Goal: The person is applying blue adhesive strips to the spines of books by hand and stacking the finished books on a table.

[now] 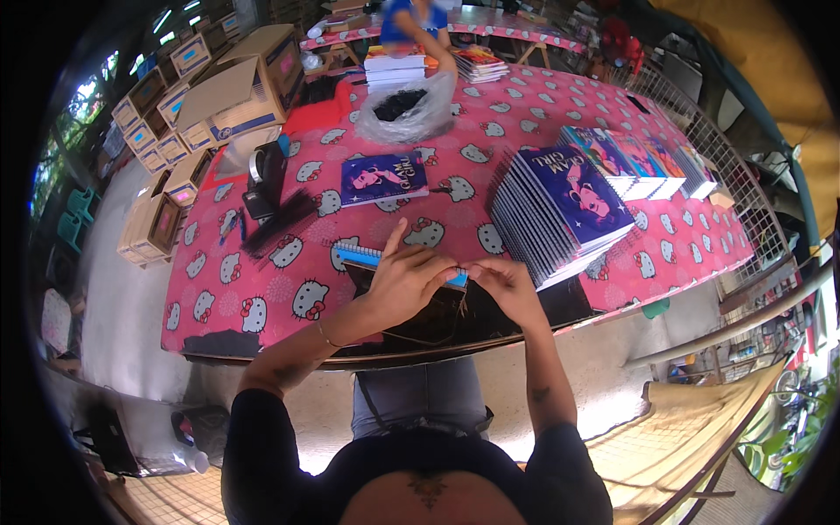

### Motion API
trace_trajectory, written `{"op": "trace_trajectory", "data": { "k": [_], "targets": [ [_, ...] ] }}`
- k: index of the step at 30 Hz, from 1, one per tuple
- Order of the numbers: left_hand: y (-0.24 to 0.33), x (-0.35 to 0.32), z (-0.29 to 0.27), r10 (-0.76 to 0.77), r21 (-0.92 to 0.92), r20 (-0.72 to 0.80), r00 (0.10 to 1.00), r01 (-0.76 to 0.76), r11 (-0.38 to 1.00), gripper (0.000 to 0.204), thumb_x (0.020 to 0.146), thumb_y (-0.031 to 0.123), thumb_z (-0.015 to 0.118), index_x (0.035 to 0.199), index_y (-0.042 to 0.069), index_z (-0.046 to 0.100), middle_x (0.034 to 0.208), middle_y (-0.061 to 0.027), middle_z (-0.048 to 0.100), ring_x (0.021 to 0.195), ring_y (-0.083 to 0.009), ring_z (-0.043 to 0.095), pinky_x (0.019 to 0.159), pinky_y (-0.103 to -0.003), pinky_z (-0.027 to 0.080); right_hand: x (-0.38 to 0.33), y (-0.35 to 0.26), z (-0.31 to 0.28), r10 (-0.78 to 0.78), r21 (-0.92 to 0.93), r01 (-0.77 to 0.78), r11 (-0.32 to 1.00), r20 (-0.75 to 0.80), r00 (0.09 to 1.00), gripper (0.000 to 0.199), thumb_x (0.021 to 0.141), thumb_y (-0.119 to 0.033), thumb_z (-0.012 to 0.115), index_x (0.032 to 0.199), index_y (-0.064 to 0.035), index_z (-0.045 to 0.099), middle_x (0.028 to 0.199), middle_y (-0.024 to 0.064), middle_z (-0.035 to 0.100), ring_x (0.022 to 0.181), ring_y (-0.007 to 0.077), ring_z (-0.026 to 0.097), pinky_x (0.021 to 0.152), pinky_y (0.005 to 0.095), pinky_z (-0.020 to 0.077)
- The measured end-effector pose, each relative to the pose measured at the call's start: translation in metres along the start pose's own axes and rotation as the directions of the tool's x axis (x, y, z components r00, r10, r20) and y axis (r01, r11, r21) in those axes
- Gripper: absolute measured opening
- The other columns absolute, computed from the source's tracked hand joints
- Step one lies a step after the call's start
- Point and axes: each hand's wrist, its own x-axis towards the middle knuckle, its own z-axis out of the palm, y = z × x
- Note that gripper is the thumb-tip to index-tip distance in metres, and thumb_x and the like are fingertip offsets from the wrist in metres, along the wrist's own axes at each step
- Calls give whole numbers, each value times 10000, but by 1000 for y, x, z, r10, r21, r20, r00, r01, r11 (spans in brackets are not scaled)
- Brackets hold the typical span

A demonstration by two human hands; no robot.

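Both our left hand [409, 273], one finger raised, and right hand [503, 282] hold the notebook [357, 255] left of the stack [564, 206], other fingers nearly closed, probably to steady it.

Pale floor [122, 319] ran around the pink-clothed worktop [678, 267]. I saw green chairs [77, 216] off left, wire mesh [739, 179] right, daylight beyond.

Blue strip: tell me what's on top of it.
The left hand covers the middle of the blue strip; the right hand is at its right end. The covered stretch is hidden.
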Motion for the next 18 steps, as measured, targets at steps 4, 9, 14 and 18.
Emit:
{"op": "trace_trajectory", "data": {
  "k": [4, 9, 14, 18],
  "targets": [
    [-1, 1, 1, -12, -11, -4, 1000, 12, 1000, 171, 962, 252, 675, 1007, 92, 714, 892, -41, 727, 880, -239, 702, 1174, -554, 281, 14, -13, -8, -65, -202, 84, 976, 96, 993, 152, 899, -33, 731, 1020, 52, 698, 892, 94, 733, 857, 109, 703, 775, 268, 571],
    [12, -8, 0, 7, 45, -1, 1000, -7, 999, 198, 897, 183, 706, 1055, 73, 665, 925, -91, 677, 881, -300, 649, 1019, -497, 404, 18, -21, 15, -305, -498, 283, 820, 39, 952, 147, 828, -33, 743, 872, 12, 610, 788, 128, 661, 679, 230, 694, 634, 326, 541],
    [20, 5, -23, 52, 167, 17, 999, -54, 985, 274, 831, 66, 675, 1103, 41, 657, 998, -141, 674, 909, -346, 643, 853, -473, 487, 8, -14, 34, -292, -566, 117, 816, -229, 928, 90, 814, -19, 696, 855, -18, 615, 824, 143, 670, 709, 324, 679, 627, 364, 539],
    [-1, 40, -70, -10, -47, 117, 993, 16, 999, 247, 794, -1, 649, 1037, 16, 682, 956, -138, 688, 823, -348, 652, 788, -457, 515, -16, -65, -3, -590, -679, 222, 699, -373, 716, 235, 838, -8, 707, 1069, -12, 667, 1012, 172, 704, 960, 327, 686, 852, 397, 531]
  ]
}}
